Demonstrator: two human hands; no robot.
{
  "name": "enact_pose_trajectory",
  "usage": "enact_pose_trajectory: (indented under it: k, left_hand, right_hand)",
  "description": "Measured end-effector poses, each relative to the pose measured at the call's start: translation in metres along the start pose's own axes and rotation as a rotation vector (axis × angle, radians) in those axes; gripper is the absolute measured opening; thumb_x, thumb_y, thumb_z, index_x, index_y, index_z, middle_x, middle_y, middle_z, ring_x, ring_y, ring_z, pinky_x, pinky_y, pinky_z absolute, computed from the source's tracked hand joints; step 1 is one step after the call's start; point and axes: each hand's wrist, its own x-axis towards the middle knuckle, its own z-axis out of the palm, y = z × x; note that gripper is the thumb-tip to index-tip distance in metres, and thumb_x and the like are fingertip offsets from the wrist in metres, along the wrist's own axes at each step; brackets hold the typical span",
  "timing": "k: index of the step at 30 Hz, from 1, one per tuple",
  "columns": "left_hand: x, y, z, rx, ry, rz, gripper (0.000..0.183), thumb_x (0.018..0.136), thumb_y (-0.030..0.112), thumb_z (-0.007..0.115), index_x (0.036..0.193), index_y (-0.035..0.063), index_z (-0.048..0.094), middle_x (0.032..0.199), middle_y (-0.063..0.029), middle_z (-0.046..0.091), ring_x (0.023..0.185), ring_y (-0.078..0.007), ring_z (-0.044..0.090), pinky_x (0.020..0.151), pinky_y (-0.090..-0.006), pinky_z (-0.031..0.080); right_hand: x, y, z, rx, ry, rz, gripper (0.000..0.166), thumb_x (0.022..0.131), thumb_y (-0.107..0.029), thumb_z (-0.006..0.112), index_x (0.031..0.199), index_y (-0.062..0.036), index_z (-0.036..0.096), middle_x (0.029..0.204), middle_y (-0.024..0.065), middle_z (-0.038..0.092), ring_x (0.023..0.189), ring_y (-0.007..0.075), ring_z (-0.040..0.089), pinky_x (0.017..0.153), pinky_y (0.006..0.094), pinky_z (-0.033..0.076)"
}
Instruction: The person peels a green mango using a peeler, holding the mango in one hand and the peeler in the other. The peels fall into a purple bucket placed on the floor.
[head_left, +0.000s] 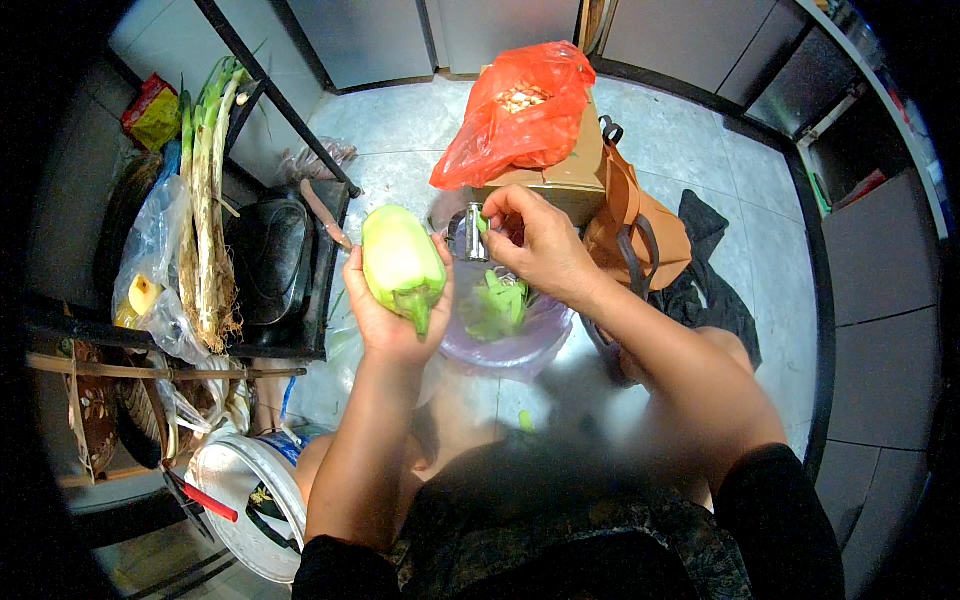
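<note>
In my left hand (397, 322) rests a plump pale-green vegetable (403, 255), likely a green eggplant, its stem end towards me. Most of its visible skin looks pared off, with darker green left around the calyx. My right hand (540, 244) holds a metal-bladed peeler (475, 234) just right of the vegetable, apart from it. Between thumb and fingertips a bit of green peel shows at the blade; the peeler's handle is mostly hidden. Below both hands, green peel strips (504, 300) lie in a bin lined with a translucent purple bag (517, 356).
A red plastic bag (517, 120) of what look like peanuts sits on a cardboard box (585, 176), beside an orange-brown bag (645, 240). At left, a rack (334, 285) holds leeks or large scallions (206, 225) and a brown-handled knife (326, 214). A white bucket (247, 510) stands lower left.
</note>
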Motion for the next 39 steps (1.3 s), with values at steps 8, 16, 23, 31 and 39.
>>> enact_pose_trajectory:
  k: [8,16,23,31,39]
  left_hand:
    - [0.0,-0.004,0.002,0.061,0.01,0.023,0.039,0.079,0.041,0.048,0.1,0.0096,0.056,0.097,-0.0089,0.057,0.091,-0.0265,0.053,0.081,-0.0382,0.046]
    - [0.001,-0.008,0.001,0.11,0.016,0.017,0.041,0.08,0.044,0.045,0.1,0.0098,0.056,0.096,-0.0081,0.058,0.089,-0.0258,0.054,0.08,-0.0382,0.046]
    - [0.0,-0.004,0.004,0.16,0.002,0.04,0.046,0.081,0.045,0.041,0.103,0.0071,0.053,0.096,-0.0112,0.057,0.088,-0.0269,0.054,0.079,-0.0396,0.046]
    - [-0.001,-0.005,-0.002,0.224,-0.033,0.092,0.046,0.082,0.045,0.038,0.102,0.0062,0.053,0.093,-0.011,0.057,0.086,-0.0263,0.055,0.079,-0.0395,0.046]
    - [0.001,-0.003,-0.007,0.13,0.052,0.061,0.041,0.082,0.043,0.041,0.098,0.0084,0.056,0.094,-0.0081,0.057,0.086,-0.0242,0.055,0.083,-0.0382,0.045]
  right_hand:
    - [-0.002,0.004,0.003,-0.22,0.104,-0.131,0.021,0.069,-0.006,0.061,0.087,-0.0019,0.051,0.077,0.0098,0.051,0.066,0.021,0.054,0.06,0.0306,0.045]
    - [-0.001,0.005,0.004,-0.126,0.105,-0.049,0.011,0.069,-0.007,0.057,0.075,-0.001,0.05,0.071,0.0135,0.051,0.063,0.0279,0.055,0.058,0.035,0.044]
    - [0.0,0.009,0.002,0.101,-0.043,0.105,0.01,0.069,-0.005,0.056,0.074,-0.001,0.048,0.064,0.0068,0.05,0.055,0.0126,0.048,0.053,0.0276,0.041]
    - [-0.007,-0.001,0.004,-0.476,-0.091,-0.564,0.021,0.067,-0.004,0.058,0.077,-0.0047,0.04,0.069,0.0114,0.046,0.065,0.031,0.051,0.052,0.0398,0.042]
    - [-0.007,0.011,0.006,-0.487,-0.11,-0.488,0.018,0.07,-0.006,0.059,0.084,-0.0053,0.047,0.077,0.0102,0.048,0.073,0.0295,0.052,0.058,0.038,0.045]
